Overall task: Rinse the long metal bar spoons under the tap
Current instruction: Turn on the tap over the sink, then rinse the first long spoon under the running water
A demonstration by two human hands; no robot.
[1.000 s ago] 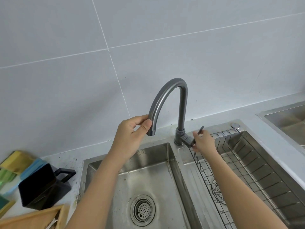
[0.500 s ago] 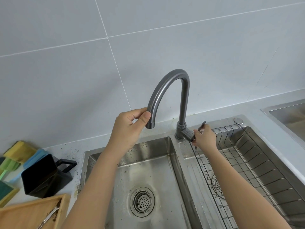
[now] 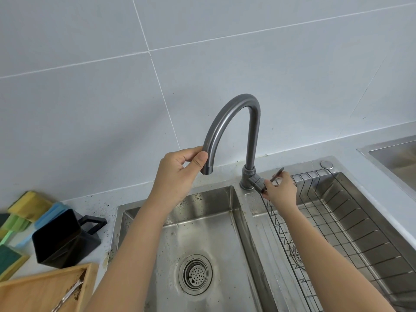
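Note:
A grey gooseneck tap [image 3: 234, 118] stands between two steel basins, its spout end over the left basin [image 3: 209, 221]. My left hand [image 3: 177, 174] grips the spout near its outlet. My right hand [image 3: 281, 190] holds the tap's lever handle [image 3: 278, 174] at the base. No water runs. Long metal bar spoons [image 3: 67, 296] lie in a wooden tray [image 3: 38, 291] at the lower left, only partly in view.
A black jug [image 3: 63, 239] stands left of the sink, with coloured sponges [image 3: 24, 212] behind it. A wire rack [image 3: 333, 221] fills the right basin. Another steel sink [image 3: 396, 158] shows at the far right edge. The drain [image 3: 195, 274] sits low in the left basin.
The view has tilted down slightly, so the tray and spoons show more. Both hands stay on the tap, left on the spout and right on the lever.

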